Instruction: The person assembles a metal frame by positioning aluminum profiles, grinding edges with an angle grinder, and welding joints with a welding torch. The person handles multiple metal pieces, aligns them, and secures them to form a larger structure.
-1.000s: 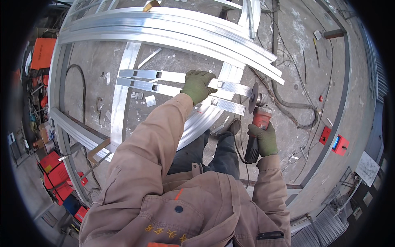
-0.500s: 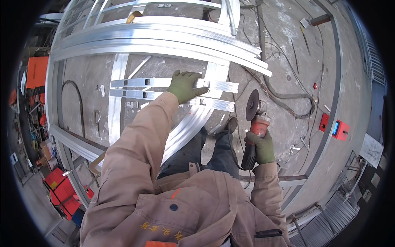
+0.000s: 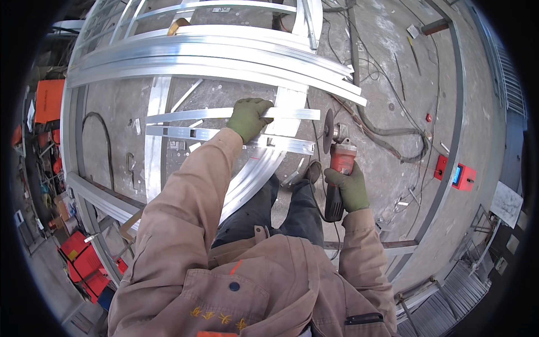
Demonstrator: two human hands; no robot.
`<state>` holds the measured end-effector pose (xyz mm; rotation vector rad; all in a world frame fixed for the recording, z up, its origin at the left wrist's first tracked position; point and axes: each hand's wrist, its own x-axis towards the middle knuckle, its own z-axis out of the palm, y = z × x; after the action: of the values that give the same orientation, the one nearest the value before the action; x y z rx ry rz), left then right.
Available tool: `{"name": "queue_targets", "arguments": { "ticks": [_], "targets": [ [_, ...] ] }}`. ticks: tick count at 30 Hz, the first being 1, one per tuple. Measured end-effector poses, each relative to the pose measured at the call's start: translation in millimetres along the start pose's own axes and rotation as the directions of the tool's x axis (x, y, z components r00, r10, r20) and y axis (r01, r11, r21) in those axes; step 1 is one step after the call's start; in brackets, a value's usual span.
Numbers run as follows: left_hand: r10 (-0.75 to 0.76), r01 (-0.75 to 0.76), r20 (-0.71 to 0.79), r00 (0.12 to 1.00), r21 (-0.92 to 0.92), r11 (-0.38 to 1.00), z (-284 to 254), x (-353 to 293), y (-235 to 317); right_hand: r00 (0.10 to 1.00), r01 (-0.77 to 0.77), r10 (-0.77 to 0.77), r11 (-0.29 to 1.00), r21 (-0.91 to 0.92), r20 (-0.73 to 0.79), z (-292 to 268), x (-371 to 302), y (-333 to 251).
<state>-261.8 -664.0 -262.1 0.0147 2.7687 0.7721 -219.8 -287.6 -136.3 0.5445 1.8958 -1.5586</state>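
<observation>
My left hand (image 3: 247,119), in a green glove, is closed over a narrow silvery metal bar (image 3: 300,114), which shows a plain face upward. Just nearer to me lies a second bar (image 3: 295,145) with rectangular slots along it. Both bars rest across flat metal lengths, one of them at the left (image 3: 159,106). Wrapped round the body of a red and black angle grinder (image 3: 343,158) is my gloved right hand (image 3: 349,187). The grinder's disc (image 3: 329,131) stands nearly edge-on, close to the bar's right end; whether it touches cannot be told.
A bundle of long shiny profiles (image 3: 213,53) spans the far side. Cables (image 3: 393,132) lie on the floor at the right, near a red device (image 3: 465,178) by the grey steel frame (image 3: 460,73). Orange boxes (image 3: 49,101) stand at the far left.
The far bar has been turned, so its slots no longer show. My right hand has brought the grinder left and slightly farther away, and its disc now appears narrower, beside the bar's end.
</observation>
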Motion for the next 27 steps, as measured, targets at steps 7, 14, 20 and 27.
{"name": "queue_targets", "arguments": {
  "ticks": [7, 14, 20, 27],
  "targets": [
    [0.005, -0.005, -0.069, 0.998, -0.012, 1.000, 2.3, -2.5, 4.3, 0.999, -0.038, 0.038, 0.999, -0.011, -0.018, 16.5, 18.2, -9.9],
    [-0.013, 0.013, -0.003, 1.000, 0.003, 1.000, -3.1, -3.1, 4.8, 1.000, -0.023, 0.022, 0.999, -0.030, -0.013, 23.0, 15.5, -14.8],
    [-0.049, 0.047, 0.072, 0.996, 0.023, 0.999, -9.8, -0.4, 10.3, 0.998, -0.041, 0.038, 0.998, -0.054, -0.042, 21.5, 14.1, -7.1],
    [-0.044, 0.039, 0.062, 0.997, 0.077, 0.996, -3.4, 0.0, 5.6, 1.000, -0.023, 0.022, 0.998, -0.058, -0.021, 18.7, 17.2, -0.4]
  ]
}}
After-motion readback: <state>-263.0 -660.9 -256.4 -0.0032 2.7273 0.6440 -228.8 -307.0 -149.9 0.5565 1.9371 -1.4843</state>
